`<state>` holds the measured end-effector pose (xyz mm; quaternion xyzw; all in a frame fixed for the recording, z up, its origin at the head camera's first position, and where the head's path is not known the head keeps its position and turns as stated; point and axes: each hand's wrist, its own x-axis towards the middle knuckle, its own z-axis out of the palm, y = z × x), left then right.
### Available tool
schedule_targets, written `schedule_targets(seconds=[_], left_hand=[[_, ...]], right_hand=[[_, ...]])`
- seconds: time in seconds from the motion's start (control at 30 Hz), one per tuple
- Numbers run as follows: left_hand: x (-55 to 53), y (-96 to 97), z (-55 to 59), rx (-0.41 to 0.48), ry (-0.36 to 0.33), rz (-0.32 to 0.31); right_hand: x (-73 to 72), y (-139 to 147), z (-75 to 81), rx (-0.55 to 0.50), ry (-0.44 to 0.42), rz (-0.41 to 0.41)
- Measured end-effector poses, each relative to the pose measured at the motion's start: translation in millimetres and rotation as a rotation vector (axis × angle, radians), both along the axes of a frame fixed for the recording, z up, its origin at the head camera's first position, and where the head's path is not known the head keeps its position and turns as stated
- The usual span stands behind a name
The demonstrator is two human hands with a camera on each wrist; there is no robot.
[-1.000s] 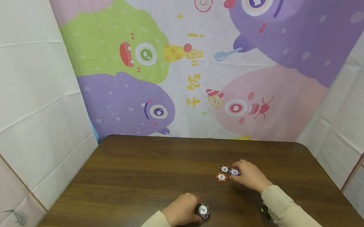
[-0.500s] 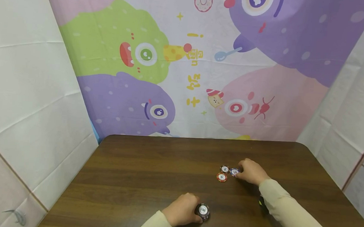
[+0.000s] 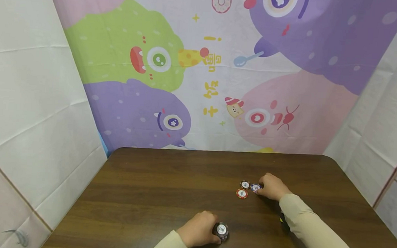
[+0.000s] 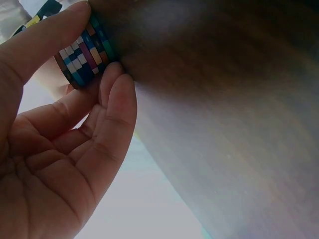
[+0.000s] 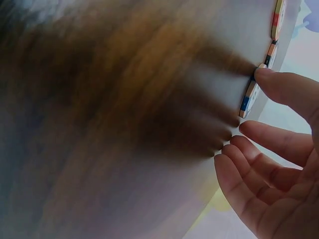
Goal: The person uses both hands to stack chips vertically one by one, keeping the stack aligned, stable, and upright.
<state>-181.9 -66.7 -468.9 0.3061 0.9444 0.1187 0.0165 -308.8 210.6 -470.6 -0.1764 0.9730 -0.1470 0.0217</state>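
My left hand (image 3: 199, 229) grips a stack of poker chips (image 3: 220, 231) near the table's front, thumb on one side and fingers on the other. The top chip is dark and reads 100; the chips' coloured edges show in the left wrist view. Farther back, my right hand (image 3: 274, 186) is at a blue poker chip (image 3: 256, 188) lying flat. In the right wrist view the thumb (image 5: 279, 87) is at that chip's edge, while the fingers (image 5: 274, 142) are spread, tips down at the table. A black chip (image 3: 245, 185) and a red chip (image 3: 242, 194) lie against the blue one.
The dark wooden table (image 3: 153, 189) has rounded far corners. A cartoon-printed cloth (image 3: 201, 82) hangs behind it, with pale cloth walls (image 3: 33, 91) at the sides. A black and yellow object (image 3: 284, 221) shows under the right sleeve.
My right hand has drawn back slightly to the right, uncovering more of the blue chip. The left hand and its stack have stayed in place.
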Motion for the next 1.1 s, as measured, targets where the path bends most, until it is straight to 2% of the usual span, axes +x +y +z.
schedule_targets(seconds=[0.4, 0.9, 1.1], left_hand=[[0.1, -0.4, -1.6, 0.002, 0.005, 0.0], [-0.3, -0.1, -0.9, 0.003, -0.006, 0.005], [0.1, -0.2, 0.2, 0.01, -0.016, 0.007]], right_hand=[[1.6, -2.5, -0.2, 0.007, 0.026, 0.03], [-1.2, 2.0, -2.2, -0.018, -0.02, 0.004], [0.4, 4.5, -2.8, -0.014, -0.004, -0.014]])
